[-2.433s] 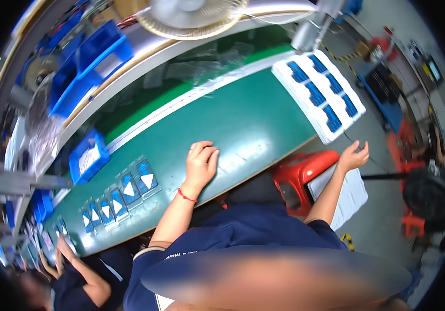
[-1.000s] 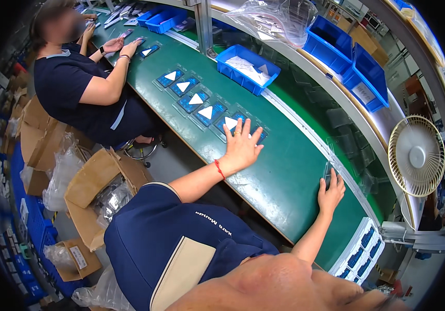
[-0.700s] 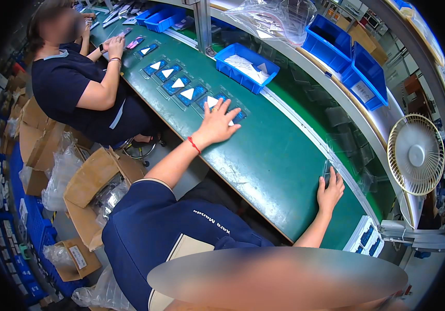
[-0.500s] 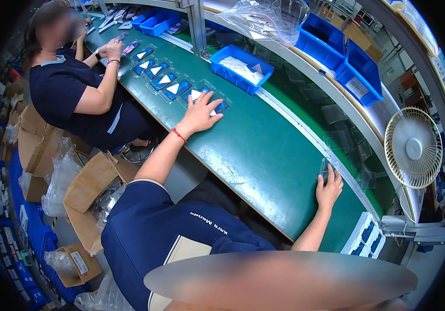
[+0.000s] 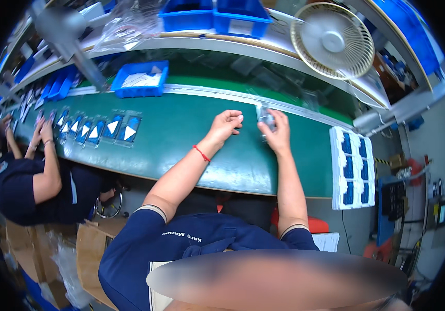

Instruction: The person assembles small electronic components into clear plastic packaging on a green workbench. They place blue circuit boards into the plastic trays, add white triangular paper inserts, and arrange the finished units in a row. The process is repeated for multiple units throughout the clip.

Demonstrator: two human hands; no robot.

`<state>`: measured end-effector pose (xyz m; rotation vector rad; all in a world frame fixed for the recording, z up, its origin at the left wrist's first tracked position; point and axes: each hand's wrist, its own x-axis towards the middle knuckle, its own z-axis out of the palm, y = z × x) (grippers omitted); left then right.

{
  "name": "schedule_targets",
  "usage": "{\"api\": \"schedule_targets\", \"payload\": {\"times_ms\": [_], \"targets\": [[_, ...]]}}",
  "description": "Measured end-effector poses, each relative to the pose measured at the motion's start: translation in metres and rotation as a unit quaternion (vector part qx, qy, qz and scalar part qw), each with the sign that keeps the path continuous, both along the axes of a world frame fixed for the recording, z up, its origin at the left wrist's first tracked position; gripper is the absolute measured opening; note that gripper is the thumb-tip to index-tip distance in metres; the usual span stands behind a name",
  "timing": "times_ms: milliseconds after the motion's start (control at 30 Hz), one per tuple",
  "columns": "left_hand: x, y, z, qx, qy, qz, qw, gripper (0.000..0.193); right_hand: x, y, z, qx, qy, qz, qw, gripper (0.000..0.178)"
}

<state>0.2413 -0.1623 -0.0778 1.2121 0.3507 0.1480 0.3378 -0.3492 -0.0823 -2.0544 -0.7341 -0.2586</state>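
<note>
Clear plastic shows in the right hand [image 5: 278, 136], whose grip pinches a case [image 5: 264, 118] over the tabletop [image 5: 176, 124], just above and right of the frame's centre. Near it, to the left, the left hand [image 5: 226, 126] has half-curled fingers; whether they pinch anything I cannot tell. Blue packs [image 5: 94, 132] with white triangles line up at centre left. A blue bin [image 5: 139, 92] sits above them, a white tray [image 5: 335, 171] of blue pieces at the right, a fan [image 5: 331, 41] at upper right, a co-worker [image 5: 25, 186] at the left edge.
</note>
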Motion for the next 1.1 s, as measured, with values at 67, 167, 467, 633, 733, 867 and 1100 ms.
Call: {"api": "schedule_targets", "payload": {"times_ms": [67,167,467,633,733,867,1100], "targets": [[0.02,-0.023,-0.015,-0.059,-0.022,-0.05,0.997,0.019,-0.009,-0.006,-0.008,0.003,0.007,0.019,1.0,0.055],[0.022,-0.031,-0.035,-0.094,-0.054,-0.082,0.991,0.011,-0.032,-0.001,-0.009,0.012,0.019,0.038,0.999,0.055],[-0.001,-0.014,-0.033,-0.201,-0.092,-0.086,0.971,0.007,-0.044,-0.01,0.0,0.225,0.33,0.074,0.914,0.056],[-0.005,-0.009,-0.021,-0.112,-0.006,-0.097,0.989,0.012,-0.046,-0.046,-0.002,-0.08,0.04,-0.079,0.993,0.063],[-0.005,-0.018,-0.017,0.034,0.026,-0.09,0.995,0.016,-0.009,-0.066,-0.001,-0.098,-0.039,-0.159,0.982,0.066],[-0.005,-0.029,-0.01,0.167,0.05,-0.09,0.98,0.023,0.08,-0.089,0.001,-0.112,-0.095,-0.298,0.943,0.079],[-0.008,-0.034,-0.005,0.246,0.021,-0.073,0.966,0.035,0.14,-0.106,-0.024,-0.082,-0.107,-0.299,0.945,0.071]]}}
